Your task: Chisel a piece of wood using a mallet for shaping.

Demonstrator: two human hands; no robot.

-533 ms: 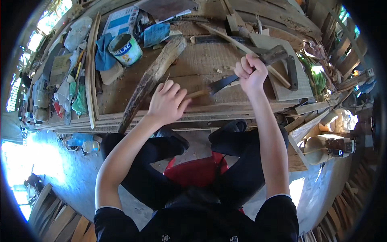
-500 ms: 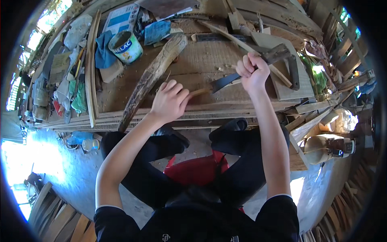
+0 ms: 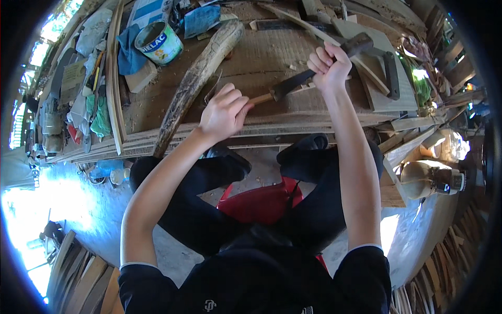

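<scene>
Near the centre of the frame, slightly above the middle, I have a brown wooden stick in my left hand, the fingers curled over and the thumb laid along it. Its visible length points right and slightly up from my thumb, a shallow slant, and its right end meets the broad end of the blade of my knife. Whether the blade bites into the wood there, I can't tell.

My right hand, right of centre in the upper half, is closed in a fist around the knife. The knife's long axis runs from lower left to upper right, steeper than the stick's: the blade reaches down-left toward the stick, and the dark handle sticks out of my fist toward the upper right.

Both hands are above the workbench. Left of the stick, a rough branch slants from upper centre down to the left, its lower end by my knee. A tin stands in the upper left, beside a blue cloth. At upper right lies a flat board, and below, between my legs, is something red.
</scene>
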